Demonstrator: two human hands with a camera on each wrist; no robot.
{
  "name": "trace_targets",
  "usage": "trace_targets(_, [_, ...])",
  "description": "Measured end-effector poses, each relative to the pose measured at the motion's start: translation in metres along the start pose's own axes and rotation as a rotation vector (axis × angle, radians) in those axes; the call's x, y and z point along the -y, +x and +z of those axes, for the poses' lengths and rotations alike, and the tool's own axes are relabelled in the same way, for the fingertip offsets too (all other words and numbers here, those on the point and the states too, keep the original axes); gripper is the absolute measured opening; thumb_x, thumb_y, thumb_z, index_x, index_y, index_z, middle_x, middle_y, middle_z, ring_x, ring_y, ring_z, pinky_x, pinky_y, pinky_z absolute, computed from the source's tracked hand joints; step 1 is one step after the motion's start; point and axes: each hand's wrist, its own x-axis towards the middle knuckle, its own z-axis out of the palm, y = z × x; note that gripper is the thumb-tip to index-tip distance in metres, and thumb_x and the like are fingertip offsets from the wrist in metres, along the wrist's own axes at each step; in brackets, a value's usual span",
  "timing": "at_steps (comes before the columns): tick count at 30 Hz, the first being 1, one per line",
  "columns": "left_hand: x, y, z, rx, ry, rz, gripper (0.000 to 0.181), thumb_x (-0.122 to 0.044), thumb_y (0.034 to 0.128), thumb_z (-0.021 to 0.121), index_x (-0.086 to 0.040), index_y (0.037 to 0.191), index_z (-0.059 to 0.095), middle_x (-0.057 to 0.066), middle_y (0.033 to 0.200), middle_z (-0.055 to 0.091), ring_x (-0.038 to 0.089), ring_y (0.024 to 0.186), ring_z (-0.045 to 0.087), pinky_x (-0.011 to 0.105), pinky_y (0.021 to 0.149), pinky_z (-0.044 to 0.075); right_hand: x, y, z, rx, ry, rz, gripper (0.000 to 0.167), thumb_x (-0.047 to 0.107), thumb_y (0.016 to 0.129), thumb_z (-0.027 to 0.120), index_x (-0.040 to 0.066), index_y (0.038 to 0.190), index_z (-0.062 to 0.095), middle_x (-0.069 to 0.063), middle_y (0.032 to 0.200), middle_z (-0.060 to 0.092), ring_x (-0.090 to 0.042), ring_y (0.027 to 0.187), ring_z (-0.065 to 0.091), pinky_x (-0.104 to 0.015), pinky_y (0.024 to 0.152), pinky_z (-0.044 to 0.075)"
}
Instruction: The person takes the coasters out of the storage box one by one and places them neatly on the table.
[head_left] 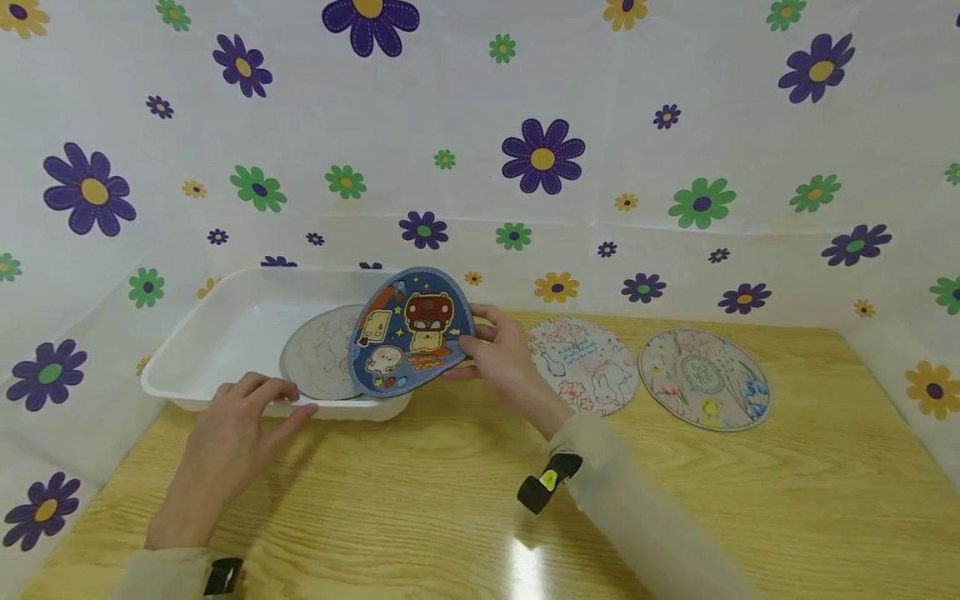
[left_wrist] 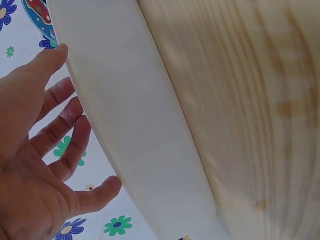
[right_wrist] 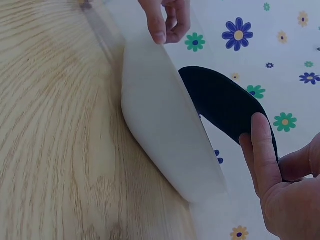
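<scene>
A round dark blue mouse pad point(head_left: 408, 333) with cartoon figures is pinched at its right edge by my right hand point(head_left: 498, 346). It stands tilted over the right end of a white plastic basin point(head_left: 225, 333), and its black underside point(right_wrist: 225, 100) shows in the right wrist view. Partly behind it, a pale round mouse pad point(head_left: 318, 354) lies in the basin. My left hand point(head_left: 236, 433) rests its fingertips on the basin's front rim; in the left wrist view the fingers point(left_wrist: 52, 132) are spread and slightly bent along that rim.
To the right on the wooden table point(head_left: 450, 500) lie two flat round mouse pads, a pink-sketched rabbit one point(head_left: 585, 367) and a flower-bordered one point(head_left: 705, 379). A white flower-print cloth point(head_left: 480, 108) hangs behind and at the sides.
</scene>
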Motion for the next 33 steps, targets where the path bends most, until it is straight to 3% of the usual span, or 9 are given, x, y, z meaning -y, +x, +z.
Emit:
trace_targets(14, [0.005,0.0,0.001,-0.003,0.003,0.01,0.023,-0.023,0.0846,0.084,-0.01,0.099,0.071,0.014,0.102,0.071,0.04,0.09,0.061,0.055,0.074,0.052,0.001,-0.006,-0.035,-0.049,-0.011,0.001,0.046,-0.006,0.103,0.05,0.01,0.146,0.05,-0.026,0.13,0.066,-0.026,0.09,0.076,-0.041,0.073,0.065])
trace_targets(21, [0.007,0.0,0.001,-0.007,0.024,0.029,0.021,-0.022,0.0833,0.085,-0.012,0.095,0.071,0.013,0.098,0.071,0.037,0.082,0.06,0.053,0.065,0.052,0.0,-0.009,-0.052,-0.035,-0.005,0.006,0.047,-0.005,0.105,0.047,0.01,0.15,0.045,-0.027,0.136,0.062,-0.027,0.102,0.073,-0.044,0.08,0.064])
trace_targets(26, [0.01,-0.002,0.0,0.004,0.029,0.023,0.022,-0.025,0.0855,0.083,-0.012,0.099,0.071,0.011,0.101,0.071,0.037,0.086,0.06,0.054,0.069,0.053,0.001,-0.008,-0.062,-0.058,-0.011,0.018,0.048,-0.003,0.105,0.048,0.011,0.15,0.045,-0.026,0.137,0.062,-0.026,0.102,0.073,-0.048,0.084,0.063])
trace_targets(33, [0.015,-0.001,-0.003,0.028,0.026,0.003,0.025,-0.029,0.0881,0.081,-0.011,0.104,0.072,0.012,0.104,0.071,0.039,0.089,0.06,0.055,0.07,0.053,0.003,-0.01,-0.074,-0.094,-0.01,0.043,0.049,-0.003,0.105,0.05,0.011,0.151,0.045,-0.026,0.138,0.061,-0.022,0.097,0.074,-0.044,0.082,0.064])
